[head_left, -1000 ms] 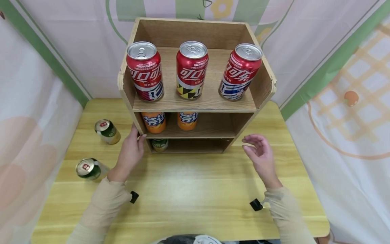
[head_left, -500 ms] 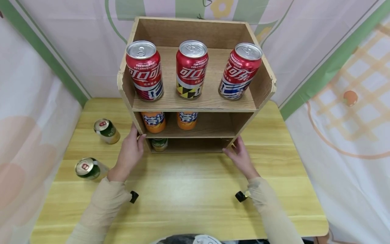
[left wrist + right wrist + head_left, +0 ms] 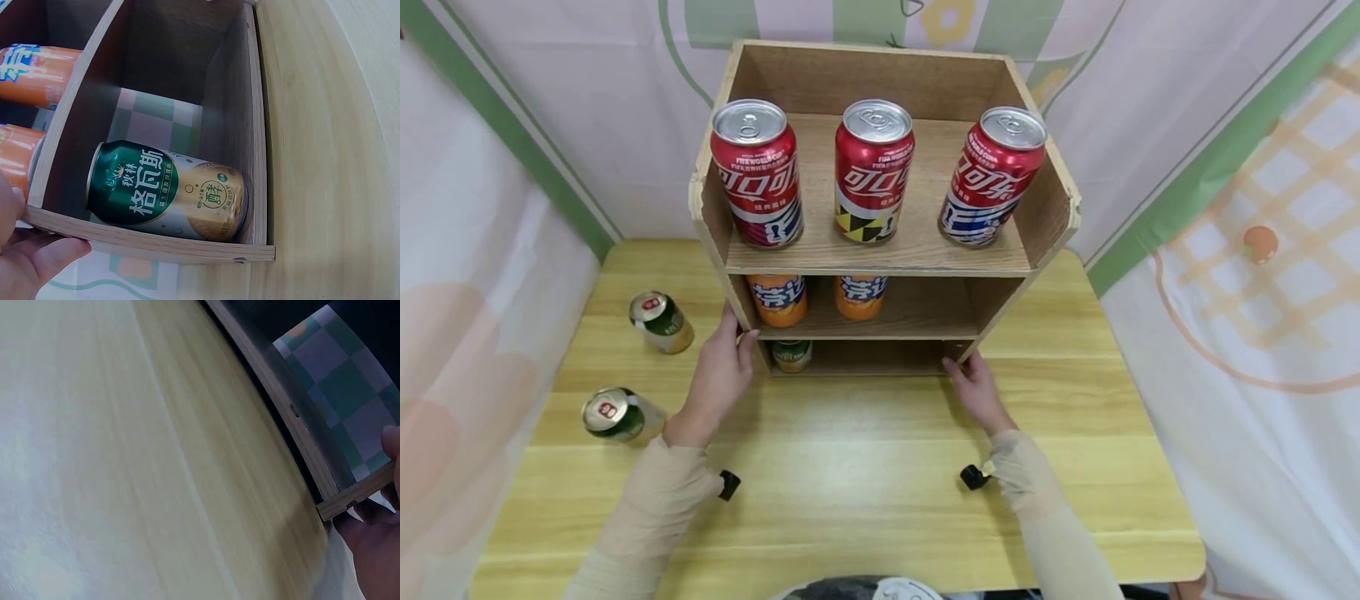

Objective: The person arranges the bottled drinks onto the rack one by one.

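Observation:
A three-tier wooden shelf [image 3: 865, 260] stands on the table. My left hand [image 3: 718, 375] grips its left side panel around middle-board height, thumb at the front edge. Low on the right side panel, my right hand [image 3: 977, 390] holds the front edge between thumb and fingers. Three red cola cans, left [image 3: 758, 175], middle [image 3: 872, 171] and right [image 3: 992, 175], stand on the top level. Two orange soda cans, one [image 3: 778, 300] left of the other [image 3: 861, 297], are on the middle level. A green-and-gold kvass can [image 3: 165, 190] stands at the bottom left.
Two more green-and-gold cans, a rear one [image 3: 661, 322] and a front one [image 3: 622, 415], stand on the yellow wood-grain table [image 3: 850, 483] left of the shelf. Patterned cloth [image 3: 1240, 317] hangs behind and at both sides.
My right hand has moved left from beside the shelf and taken hold of its right side panel. My left hand has stayed on the left panel. The shelf and cans look unmoved.

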Motion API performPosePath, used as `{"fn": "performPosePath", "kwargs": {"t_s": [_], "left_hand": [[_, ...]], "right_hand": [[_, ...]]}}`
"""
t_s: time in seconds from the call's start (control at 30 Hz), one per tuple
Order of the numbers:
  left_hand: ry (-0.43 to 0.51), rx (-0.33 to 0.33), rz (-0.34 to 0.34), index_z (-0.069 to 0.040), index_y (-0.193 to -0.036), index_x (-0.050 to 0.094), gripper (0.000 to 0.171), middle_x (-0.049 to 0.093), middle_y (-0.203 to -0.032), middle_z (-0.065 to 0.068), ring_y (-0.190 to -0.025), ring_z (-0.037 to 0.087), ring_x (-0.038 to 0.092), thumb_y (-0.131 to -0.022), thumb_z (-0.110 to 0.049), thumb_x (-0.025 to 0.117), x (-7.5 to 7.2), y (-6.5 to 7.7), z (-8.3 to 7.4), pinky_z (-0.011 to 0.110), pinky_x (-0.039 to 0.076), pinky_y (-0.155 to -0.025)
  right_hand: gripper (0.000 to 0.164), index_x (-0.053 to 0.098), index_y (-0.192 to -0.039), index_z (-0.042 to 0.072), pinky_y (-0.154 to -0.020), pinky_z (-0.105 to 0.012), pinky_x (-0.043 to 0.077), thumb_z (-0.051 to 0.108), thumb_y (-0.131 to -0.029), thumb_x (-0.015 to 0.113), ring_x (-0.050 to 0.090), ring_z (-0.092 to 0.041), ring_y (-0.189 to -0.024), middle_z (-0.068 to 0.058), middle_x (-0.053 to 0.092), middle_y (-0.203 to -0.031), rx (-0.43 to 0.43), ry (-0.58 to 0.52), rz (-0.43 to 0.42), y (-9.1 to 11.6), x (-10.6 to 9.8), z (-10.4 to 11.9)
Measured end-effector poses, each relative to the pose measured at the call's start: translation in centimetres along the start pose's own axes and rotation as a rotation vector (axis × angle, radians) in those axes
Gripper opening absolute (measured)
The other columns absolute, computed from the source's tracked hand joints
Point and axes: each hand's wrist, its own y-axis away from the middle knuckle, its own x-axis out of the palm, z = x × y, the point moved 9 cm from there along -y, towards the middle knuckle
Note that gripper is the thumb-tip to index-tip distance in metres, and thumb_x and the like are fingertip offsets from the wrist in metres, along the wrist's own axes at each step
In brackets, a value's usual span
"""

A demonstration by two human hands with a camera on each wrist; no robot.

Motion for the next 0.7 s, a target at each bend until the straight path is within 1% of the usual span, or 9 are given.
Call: {"fn": "performPosePath", "kwargs": {"t_s": [0.13,0.2,0.23,0.43,0.53,0.7], "left_hand": [[-0.007,-0.001,-0.004,0.005,-0.152,0.030,0.052,0.059,-0.128,0.038,-0.116,0.051,0.060,-0.104,-0.001,0.052,-0.1,0.0,0.0,0.061,0.055,-0.094],[-0.011,0.001,-0.008,0.006,-0.151,0.031,0.051,0.059,-0.127,0.038,-0.116,0.051,0.061,-0.104,-0.001,0.052,-0.1,0.0,0.0,0.061,0.055,-0.093],[-0.012,0.001,-0.008,0.006,-0.151,0.031,0.051,0.059,-0.127,0.038,-0.115,0.051,0.061,-0.104,-0.001,0.052,-0.1,0.1,0.0,0.061,0.055,-0.093],[-0.011,0.003,-0.013,0.005,-0.152,0.030,0.053,0.060,-0.125,0.038,-0.114,0.051,0.061,-0.104,-0.001,0.052,0.0,0.1,-0.1,0.061,0.055,-0.092],[-0.005,0.006,-0.015,0.006,-0.151,0.031,0.052,0.060,-0.126,0.038,-0.115,0.051,0.061,-0.105,-0.001,0.052,-0.1,0.1,-0.2,0.061,0.055,-0.092],[0.007,0.016,-0.014,0.008,-0.149,0.032,0.049,0.058,-0.129,0.038,-0.118,0.051,0.059,-0.105,0.000,0.051,0.0,0.1,-0.2,0.060,0.054,-0.095]], "right_hand": [[0.047,0.036,-0.146,-0.015,-0.112,-0.045,0.043,-0.003,-0.103,0.051,0.046,-0.050,-0.134,-0.039,0.046,-0.142,0.020,0.027,0.011,0.1,0.4,0.1],[0.047,0.035,-0.147,-0.015,-0.114,-0.051,0.041,-0.002,-0.104,0.050,0.044,-0.049,-0.136,-0.039,0.044,-0.144,0.033,0.039,0.020,0.2,0.5,-0.1],[0.046,0.035,-0.147,-0.015,-0.115,-0.052,0.039,-0.001,-0.105,0.049,0.043,-0.049,-0.137,-0.038,0.044,-0.145,0.041,0.044,0.023,0.1,0.5,-0.7],[0.042,0.038,-0.146,-0.010,-0.118,-0.053,0.035,0.009,-0.109,0.047,0.042,-0.045,-0.139,-0.034,0.045,-0.147,0.111,0.036,0.013,-0.1,0.5,-4.8],[0.041,0.040,-0.144,-0.008,-0.117,-0.052,0.037,0.012,-0.109,0.047,0.044,-0.043,-0.138,-0.031,0.047,-0.146,0.126,0.033,0.001,0.0,0.4,-5.5],[0.039,0.042,-0.142,-0.008,-0.116,-0.053,0.038,0.012,-0.109,0.048,0.046,-0.043,-0.136,-0.031,0.049,-0.143,0.096,0.012,-0.014,0.1,0.5,-5.5]]}}
